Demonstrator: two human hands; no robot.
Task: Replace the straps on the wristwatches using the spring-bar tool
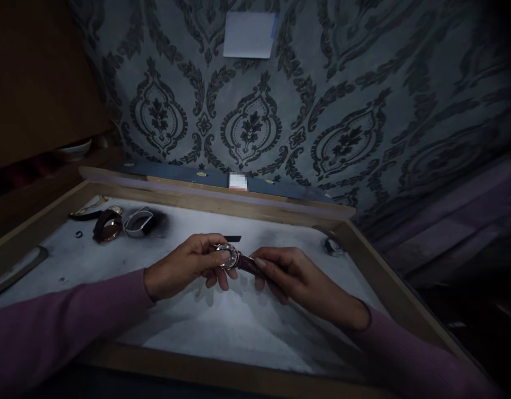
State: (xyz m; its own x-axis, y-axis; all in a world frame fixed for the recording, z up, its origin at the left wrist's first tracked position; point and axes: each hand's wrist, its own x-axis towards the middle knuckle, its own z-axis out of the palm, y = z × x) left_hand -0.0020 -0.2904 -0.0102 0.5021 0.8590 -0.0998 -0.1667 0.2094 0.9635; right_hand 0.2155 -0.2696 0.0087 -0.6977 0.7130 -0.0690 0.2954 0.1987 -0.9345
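Observation:
A wristwatch [227, 257] with a dark dial, a gold-toned case and a dark brown strap is held up between both hands over the white surface. My left hand [197, 259] grips its case, the thumb lying across the dial. The fingers of my right hand [294, 274] pinch the brown strap, which stretches to the right of the case. Where the strap ends is hidden by the right fingers. Just behind the left fingertips lies a small flat black piece [233, 239].
A wooden rim [222, 204] surrounds the white surface. Several watches, including a brown one [108, 226] and a grey-strapped one [138, 223], lie back left. Another watch [333, 247] is at the right corner. A curved strap [20, 271] rests at the left edge. Patterned wallpaper [251, 127] rises behind.

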